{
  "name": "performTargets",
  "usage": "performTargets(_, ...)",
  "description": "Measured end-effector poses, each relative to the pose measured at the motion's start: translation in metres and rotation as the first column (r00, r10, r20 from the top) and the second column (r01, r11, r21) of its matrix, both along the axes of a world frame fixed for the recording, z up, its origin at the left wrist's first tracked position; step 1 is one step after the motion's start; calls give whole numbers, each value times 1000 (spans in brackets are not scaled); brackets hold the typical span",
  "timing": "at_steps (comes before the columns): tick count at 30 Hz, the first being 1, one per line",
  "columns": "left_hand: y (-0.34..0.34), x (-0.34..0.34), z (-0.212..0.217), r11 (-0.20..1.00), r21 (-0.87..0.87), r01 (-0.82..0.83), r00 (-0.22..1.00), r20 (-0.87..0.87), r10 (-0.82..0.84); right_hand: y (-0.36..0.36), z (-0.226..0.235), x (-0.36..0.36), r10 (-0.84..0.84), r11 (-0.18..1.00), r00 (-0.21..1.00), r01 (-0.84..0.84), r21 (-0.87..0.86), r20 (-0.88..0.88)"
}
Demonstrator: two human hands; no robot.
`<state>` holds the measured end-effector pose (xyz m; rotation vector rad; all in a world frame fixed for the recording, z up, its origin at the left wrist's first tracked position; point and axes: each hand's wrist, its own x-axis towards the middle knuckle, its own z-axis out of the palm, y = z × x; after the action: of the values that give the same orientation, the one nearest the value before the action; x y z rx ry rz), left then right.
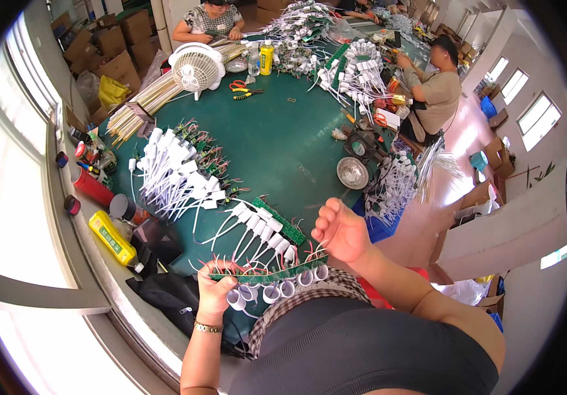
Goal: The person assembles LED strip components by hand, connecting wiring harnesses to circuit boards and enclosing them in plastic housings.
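Observation:
My left hand (214, 293) grips the left end of a long green circuit board strip (271, 274) in front of my body. Thin red and white wires stand up along the strip, and several white cylindrical sockets (271, 293) hang below it. Just above the strip's right end is my right hand (344, 232), raised with its fingers curled together; what they hold, if anything, I cannot make out. Beyond the strip, a second green board (279, 222) lies on the table with white sockets (257, 227) and cables beside it.
On the green table (263, 131), a big pile of white sockets with cables (178, 172) lies left. A metal dish (352, 173) and a blue bin (381, 229) are at right. A yellow bottle (113, 240) stands by the window. A white fan (196, 68) and co-workers are farther off.

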<state>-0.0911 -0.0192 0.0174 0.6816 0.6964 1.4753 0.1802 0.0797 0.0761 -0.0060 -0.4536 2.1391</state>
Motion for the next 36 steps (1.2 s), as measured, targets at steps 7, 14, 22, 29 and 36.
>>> performTargets(7, -1, 7, -8, 996, -50, -71, 997, 34, 73, -13, -10, 11, -3, 896, 789, -271, 352, 614)
performTargets(14, -2, 7, -9, 999, -11, 37, 996, 85, -36, -15, -26, 11, -173, 842, 622, -309, 442, 764)
performTargets(22, 0, 7, 9, 978, -128, 163, 951, -243, -190, -18, -37, -10, -593, 791, 182, -52, 610, 784)
performTargets(29, 0, 8, -7, 991, -127, 40, 993, -109, -54, -1, -48, -19, -385, 905, 529, 56, 422, 756)
performTargets(36, -4, 15, -1, 986, -162, -29, 990, -142, 5, -3, -34, -22, -459, 837, 389, -111, 535, 799)
